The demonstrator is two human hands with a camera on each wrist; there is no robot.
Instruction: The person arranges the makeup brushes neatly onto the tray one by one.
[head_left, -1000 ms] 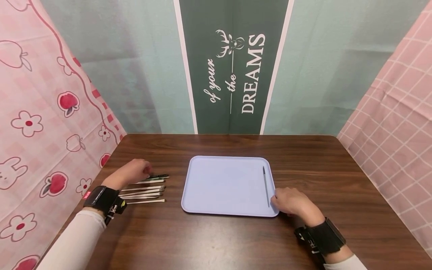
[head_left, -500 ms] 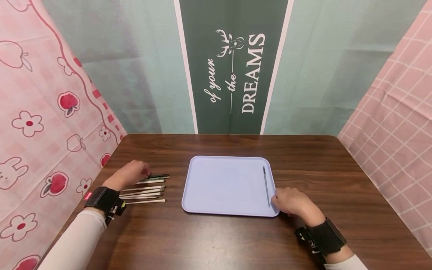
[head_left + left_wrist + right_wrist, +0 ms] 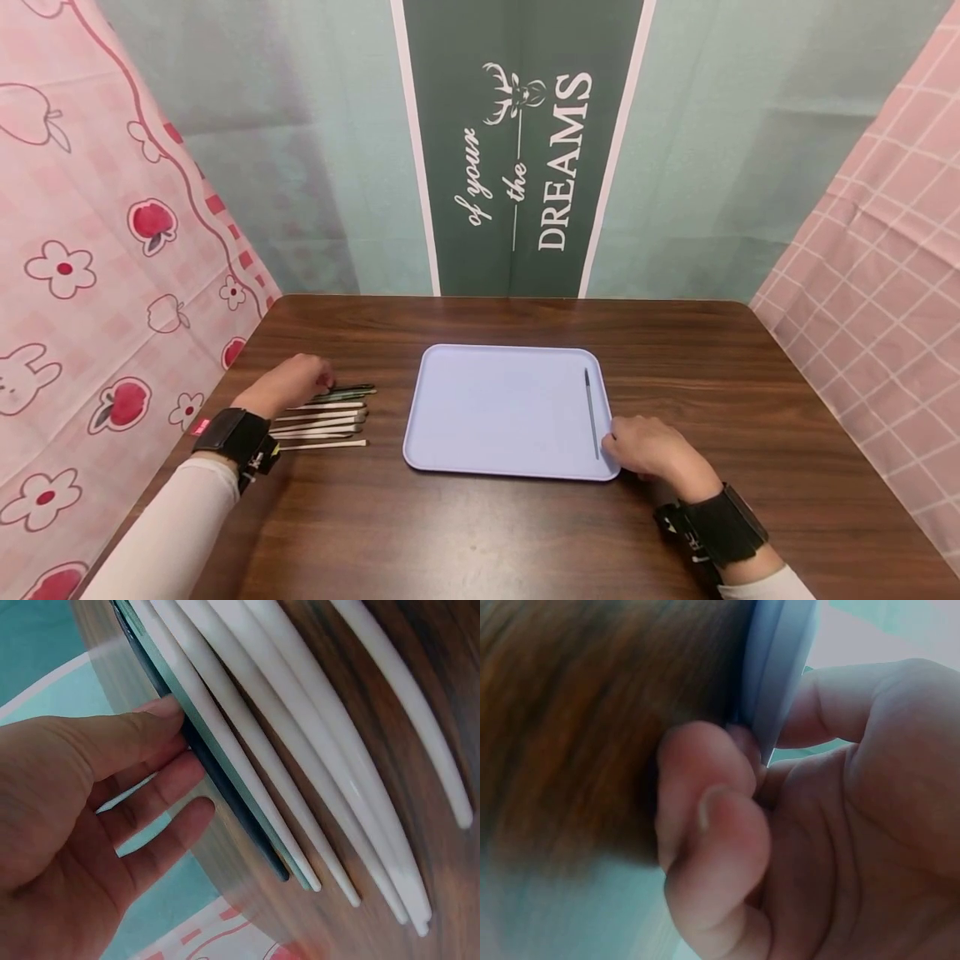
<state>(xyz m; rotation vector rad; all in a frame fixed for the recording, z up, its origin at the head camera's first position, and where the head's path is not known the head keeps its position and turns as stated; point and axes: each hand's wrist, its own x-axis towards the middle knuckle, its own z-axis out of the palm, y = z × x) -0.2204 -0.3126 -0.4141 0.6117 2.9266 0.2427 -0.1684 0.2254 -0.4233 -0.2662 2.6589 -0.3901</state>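
Note:
At the left of the table in the head view, my left hand [image 3: 296, 383] is at the far side of a row of paintbrushes [image 3: 326, 423]. In the left wrist view its thumb and index finger pinch the dark handle of the outermost paintbrush [image 3: 232, 799]. Close beside that lie a green handle [image 3: 217, 754] and several white handles [image 3: 300, 712]. My right hand [image 3: 647, 447] grips the near right corner of a pale lavender tray [image 3: 495, 408], its fingers curled at the rim in the right wrist view. One grey paintbrush [image 3: 592, 417] lies lengthwise along the tray's right side.
The brown wooden table [image 3: 480, 533] carries the tray at its middle. A green curtain [image 3: 300, 167] with lettering hangs behind it. Patterned pink cloths [image 3: 97, 333] flank both sides. One white brush [image 3: 420, 720] lies apart from the row, on the near side.
My left hand has shifted only slightly at the far brushes, and the white brush nearest the green one sits a little closer to the other white ones. The right hand and tray stay put.

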